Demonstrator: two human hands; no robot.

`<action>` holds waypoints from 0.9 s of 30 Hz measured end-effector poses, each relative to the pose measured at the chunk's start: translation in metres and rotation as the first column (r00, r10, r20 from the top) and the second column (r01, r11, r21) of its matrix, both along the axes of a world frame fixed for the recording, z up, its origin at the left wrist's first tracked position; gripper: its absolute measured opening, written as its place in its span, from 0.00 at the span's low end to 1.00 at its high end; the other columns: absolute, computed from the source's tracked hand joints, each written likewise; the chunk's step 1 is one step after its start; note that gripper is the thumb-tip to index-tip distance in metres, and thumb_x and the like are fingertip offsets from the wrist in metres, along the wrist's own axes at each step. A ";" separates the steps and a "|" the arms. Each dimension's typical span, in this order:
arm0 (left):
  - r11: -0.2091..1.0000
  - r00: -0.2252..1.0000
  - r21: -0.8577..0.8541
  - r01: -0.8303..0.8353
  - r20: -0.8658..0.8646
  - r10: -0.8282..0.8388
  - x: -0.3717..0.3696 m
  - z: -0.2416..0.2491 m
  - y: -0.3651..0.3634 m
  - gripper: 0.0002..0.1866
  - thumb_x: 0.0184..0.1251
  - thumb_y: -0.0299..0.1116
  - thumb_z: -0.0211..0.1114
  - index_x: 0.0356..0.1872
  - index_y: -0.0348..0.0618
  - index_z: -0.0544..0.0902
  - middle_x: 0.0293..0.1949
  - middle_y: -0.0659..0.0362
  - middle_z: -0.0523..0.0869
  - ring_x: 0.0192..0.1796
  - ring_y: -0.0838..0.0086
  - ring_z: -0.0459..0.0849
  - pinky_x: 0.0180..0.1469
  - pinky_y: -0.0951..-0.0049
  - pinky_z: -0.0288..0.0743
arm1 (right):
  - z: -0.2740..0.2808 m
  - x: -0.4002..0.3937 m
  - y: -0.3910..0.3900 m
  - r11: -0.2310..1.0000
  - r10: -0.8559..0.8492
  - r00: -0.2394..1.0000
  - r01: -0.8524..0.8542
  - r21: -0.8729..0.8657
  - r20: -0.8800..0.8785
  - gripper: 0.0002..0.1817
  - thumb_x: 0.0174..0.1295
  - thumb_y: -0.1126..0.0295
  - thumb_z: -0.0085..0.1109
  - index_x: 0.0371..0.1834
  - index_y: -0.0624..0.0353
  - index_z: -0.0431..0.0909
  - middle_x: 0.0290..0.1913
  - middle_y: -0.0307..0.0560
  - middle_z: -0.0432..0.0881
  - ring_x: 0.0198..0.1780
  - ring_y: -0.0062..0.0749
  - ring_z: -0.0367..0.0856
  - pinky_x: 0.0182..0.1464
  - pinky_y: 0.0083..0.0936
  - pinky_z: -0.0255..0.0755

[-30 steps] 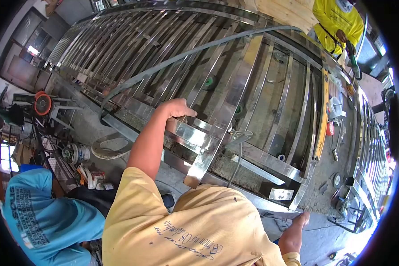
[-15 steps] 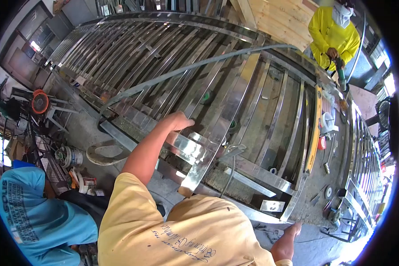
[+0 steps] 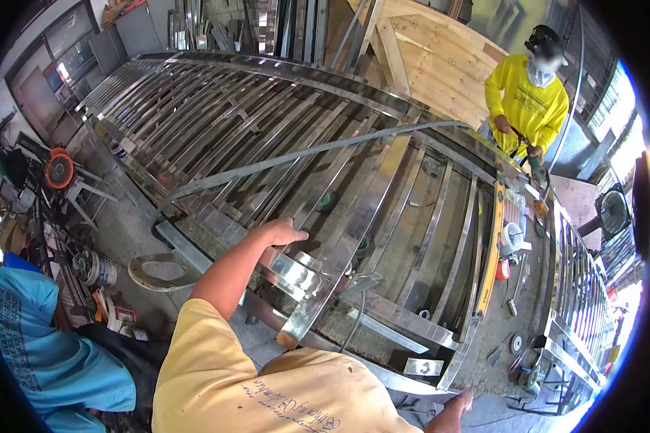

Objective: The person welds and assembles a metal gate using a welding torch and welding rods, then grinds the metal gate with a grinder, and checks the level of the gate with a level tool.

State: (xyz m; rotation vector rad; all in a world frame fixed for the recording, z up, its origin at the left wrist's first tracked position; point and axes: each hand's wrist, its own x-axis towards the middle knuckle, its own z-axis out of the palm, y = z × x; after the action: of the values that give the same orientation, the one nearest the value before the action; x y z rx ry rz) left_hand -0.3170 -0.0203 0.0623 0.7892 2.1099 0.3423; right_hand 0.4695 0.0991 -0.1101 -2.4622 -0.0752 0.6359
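Note:
Shiny metal bars form a large slatted frame [image 3: 404, 216] lying on a workbench. My left hand [image 3: 283, 232] is at the frame's near side, its fingers wrapped over a metal bar beside a short, wide polished piece [image 3: 290, 274]. Down at the lower right, my right hand [image 3: 464, 401] is by the bench's near edge, small in view, and its fingers cannot be made out clearly. A long grey strip [image 3: 296, 155] arches across the slats. Along the frame's right side lies a yellow level [image 3: 491, 252].
A person in yellow [image 3: 527, 101] holds a power tool [image 3: 538, 173] at the far right. Someone in a blue shirt [image 3: 58, 346] is at lower left. An orange fan [image 3: 59, 172] stands at left. A white container [image 3: 511, 238] and a small disc [image 3: 516, 343] lie on the bench's right.
The view has tilted up, so more of the background shows. My left hand stays at the same part of the frame. The person in yellow has straightened somewhat, with the head now in view.

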 end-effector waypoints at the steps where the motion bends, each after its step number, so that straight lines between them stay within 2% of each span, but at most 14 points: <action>1: 1.000 0.998 0.006 0.024 -0.052 -0.023 0.000 0.001 0.001 0.40 0.64 0.59 0.72 0.58 0.25 0.82 0.52 0.38 0.89 0.53 0.54 0.90 0.58 0.57 0.79 | -0.010 0.008 0.003 1.000 0.008 1.000 -0.008 -0.009 0.007 0.28 0.62 0.57 0.61 0.56 0.73 0.83 0.53 0.61 0.88 0.51 0.51 0.88 0.52 0.48 0.83; 4: 0.997 0.983 0.032 0.064 -0.173 -0.058 0.001 -0.011 -0.001 0.41 0.63 0.59 0.70 0.58 0.23 0.82 0.59 0.32 0.85 0.65 0.47 0.84 0.67 0.57 0.74 | -0.046 0.045 0.011 0.998 0.052 0.998 -0.052 -0.022 0.023 0.29 0.61 0.57 0.62 0.56 0.72 0.83 0.53 0.60 0.88 0.51 0.51 0.88 0.53 0.49 0.83; 7: 0.995 0.969 0.069 0.067 -0.241 -0.048 0.004 -0.012 -0.003 0.39 0.63 0.57 0.71 0.55 0.23 0.83 0.56 0.33 0.87 0.61 0.48 0.87 0.64 0.57 0.76 | -0.068 0.069 0.011 0.992 0.124 0.992 -0.124 0.027 0.009 0.29 0.59 0.56 0.64 0.56 0.72 0.84 0.53 0.60 0.88 0.51 0.51 0.88 0.54 0.50 0.84; 10: 0.997 0.991 0.037 0.065 -0.117 -0.061 0.007 0.007 -0.002 0.34 0.62 0.54 0.73 0.48 0.25 0.86 0.46 0.37 0.91 0.50 0.52 0.91 0.56 0.57 0.80 | -0.052 0.053 0.009 1.000 0.009 1.000 -0.009 0.009 0.023 0.29 0.60 0.55 0.63 0.56 0.71 0.84 0.54 0.59 0.88 0.52 0.51 0.88 0.54 0.49 0.83; 12: 0.999 0.999 0.031 0.041 -0.037 -0.040 0.000 -0.003 0.000 0.31 0.61 0.53 0.74 0.44 0.26 0.87 0.38 0.41 0.91 0.42 0.56 0.91 0.50 0.58 0.81 | -0.032 0.031 0.007 0.997 -0.074 0.994 0.074 0.001 0.076 0.30 0.60 0.55 0.63 0.57 0.71 0.84 0.55 0.60 0.88 0.53 0.51 0.88 0.55 0.49 0.83; 15: 1.000 1.000 0.030 0.007 0.018 -0.008 -0.009 -0.019 0.001 0.28 0.60 0.52 0.74 0.39 0.29 0.88 0.32 0.46 0.91 0.36 0.60 0.91 0.45 0.60 0.82 | -0.047 0.045 0.009 0.989 0.040 0.988 -0.018 -0.146 0.151 0.47 0.61 0.33 0.63 0.58 0.76 0.79 0.55 0.64 0.87 0.53 0.56 0.89 0.54 0.47 0.83; 18: 1.000 0.999 -0.002 0.002 -0.049 -0.002 -0.003 -0.014 0.002 0.28 0.60 0.53 0.73 0.39 0.29 0.89 0.33 0.47 0.91 0.36 0.60 0.91 0.45 0.60 0.82 | -0.092 0.097 0.009 0.890 0.434 0.894 -0.407 -0.207 0.109 0.49 0.58 0.30 0.64 0.57 0.75 0.79 0.53 0.66 0.87 0.52 0.56 0.89 0.51 0.46 0.84; 19: 1.000 0.996 -0.016 0.002 -0.087 -0.003 0.000 -0.011 0.003 0.29 0.60 0.53 0.73 0.40 0.29 0.89 0.33 0.46 0.92 0.36 0.60 0.91 0.45 0.59 0.82 | -0.083 0.084 0.009 0.950 0.290 0.950 -0.272 -0.153 0.112 0.43 0.59 0.38 0.63 0.57 0.74 0.80 0.55 0.65 0.87 0.53 0.55 0.89 0.53 0.46 0.84; 21: 0.996 0.961 0.074 0.039 -0.277 -0.017 0.003 -0.022 0.000 0.29 0.60 0.54 0.73 0.41 0.30 0.89 0.35 0.46 0.92 0.37 0.60 0.91 0.46 0.60 0.83 | -0.056 0.054 0.011 0.999 -0.009 0.996 0.014 -0.049 0.093 0.32 0.60 0.53 0.62 0.58 0.73 0.82 0.58 0.63 0.86 0.55 0.55 0.87 0.57 0.47 0.82; 22: 0.991 0.930 0.116 0.063 -0.368 -0.016 0.003 -0.028 -0.002 0.29 0.60 0.54 0.72 0.41 0.30 0.89 0.36 0.46 0.92 0.38 0.60 0.91 0.46 0.60 0.83 | -0.042 0.041 0.010 0.999 -0.025 0.996 0.028 -0.040 0.087 0.33 0.60 0.53 0.63 0.58 0.73 0.82 0.58 0.63 0.86 0.55 0.55 0.87 0.57 0.47 0.82; 25: 0.991 0.947 0.110 0.082 -0.318 -0.043 -0.003 -0.033 -0.002 0.29 0.60 0.54 0.73 0.42 0.31 0.89 0.37 0.45 0.92 0.36 0.61 0.90 0.43 0.60 0.81 | -0.031 0.032 0.007 0.998 -0.046 0.996 0.050 -0.044 0.076 0.34 0.60 0.51 0.63 0.59 0.73 0.81 0.58 0.63 0.86 0.56 0.54 0.87 0.58 0.46 0.82; 27: 0.994 0.994 0.105 0.011 -0.106 0.000 -0.007 -0.033 -0.001 0.29 0.60 0.55 0.73 0.42 0.31 0.89 0.36 0.46 0.92 0.34 0.62 0.89 0.40 0.60 0.79 | -0.032 0.036 0.009 0.996 -0.029 0.998 0.034 -0.077 0.064 0.35 0.60 0.51 0.64 0.60 0.72 0.81 0.59 0.62 0.86 0.56 0.54 0.87 0.58 0.47 0.83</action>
State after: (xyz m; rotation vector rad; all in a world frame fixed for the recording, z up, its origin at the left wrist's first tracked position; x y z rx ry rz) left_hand -0.3241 -0.0215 0.0291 0.8919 2.2030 0.4203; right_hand 0.5055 0.1085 -0.1425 -2.5543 -0.0362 0.5572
